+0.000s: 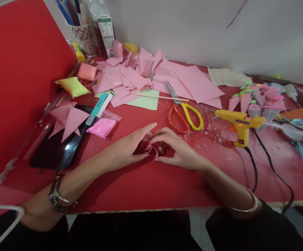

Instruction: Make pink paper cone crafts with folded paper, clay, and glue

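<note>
Shaping coiled pink paper (146, 148), apparently | sitting just below frame centre | right hand (176, 149) is pinching it; left hand (130, 143) is curving alongside, cannot tell whether gripping | next move is seemingly calling for light, steady pressure

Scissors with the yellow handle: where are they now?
In the head view, the scissors lie on the red table just beyond the right hand, left of the yellow glue gun, a thin stick crossing them.
</note>
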A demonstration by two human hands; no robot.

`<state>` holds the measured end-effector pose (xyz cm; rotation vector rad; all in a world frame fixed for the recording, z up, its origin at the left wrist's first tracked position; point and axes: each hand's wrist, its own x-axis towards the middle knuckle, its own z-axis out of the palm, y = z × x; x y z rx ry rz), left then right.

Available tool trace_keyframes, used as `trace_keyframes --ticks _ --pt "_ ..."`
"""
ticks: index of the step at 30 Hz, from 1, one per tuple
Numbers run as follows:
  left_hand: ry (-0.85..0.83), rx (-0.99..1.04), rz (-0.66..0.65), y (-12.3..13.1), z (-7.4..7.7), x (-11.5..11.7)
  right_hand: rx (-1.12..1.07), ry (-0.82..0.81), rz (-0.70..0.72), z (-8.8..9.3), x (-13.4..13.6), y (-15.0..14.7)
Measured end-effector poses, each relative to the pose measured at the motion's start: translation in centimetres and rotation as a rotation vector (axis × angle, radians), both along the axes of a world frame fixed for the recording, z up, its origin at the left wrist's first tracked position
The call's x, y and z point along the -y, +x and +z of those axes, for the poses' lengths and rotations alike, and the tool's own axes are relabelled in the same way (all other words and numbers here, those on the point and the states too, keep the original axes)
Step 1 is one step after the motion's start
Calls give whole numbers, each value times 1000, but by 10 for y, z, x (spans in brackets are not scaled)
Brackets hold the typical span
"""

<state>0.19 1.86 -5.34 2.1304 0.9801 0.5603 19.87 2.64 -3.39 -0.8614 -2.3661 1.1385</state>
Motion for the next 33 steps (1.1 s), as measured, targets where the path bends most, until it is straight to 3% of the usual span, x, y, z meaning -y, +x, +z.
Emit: trace_keyframes --ticks 12,33 --pt "-6 -31 -60 1 9 3 103 76 -79 -5 0 -1" --pt "-21 -17 -111 3 7 3 152 168 -126 -12 10 -8"
